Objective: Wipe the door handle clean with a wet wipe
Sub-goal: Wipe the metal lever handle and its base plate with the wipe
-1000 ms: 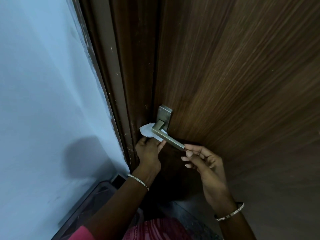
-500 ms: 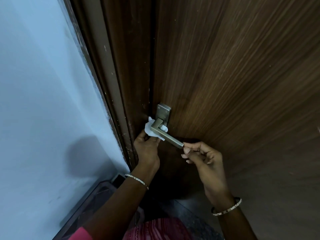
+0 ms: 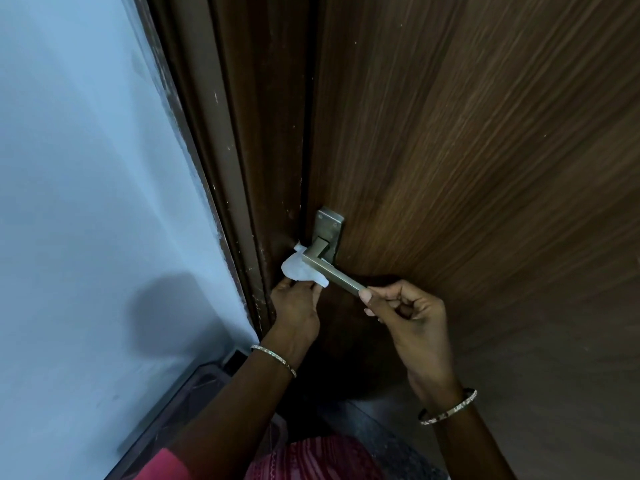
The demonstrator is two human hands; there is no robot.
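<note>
A square-section metal door handle [image 3: 334, 274] juts from its plate [image 3: 330, 225] on the dark wooden door [image 3: 467, 168]. My left hand [image 3: 294, 308] grips a white wet wipe [image 3: 300, 270] from below and presses it against the handle's left corner, near the plate. My right hand [image 3: 405, 311] pinches the free end of the lever between thumb and fingers. Part of the wipe is hidden behind the handle.
The brown door frame [image 3: 235, 168] runs just left of the handle, with a pale blue wall [image 3: 86, 202] beyond it. A dark object [image 3: 194, 386] lies on the floor by the wall. Red striped clothing [image 3: 311, 459] shows at the bottom edge.
The wipe has shifted a little around the handle's inner corner under my left hand. My right hand has stayed pinched on the lever's end.
</note>
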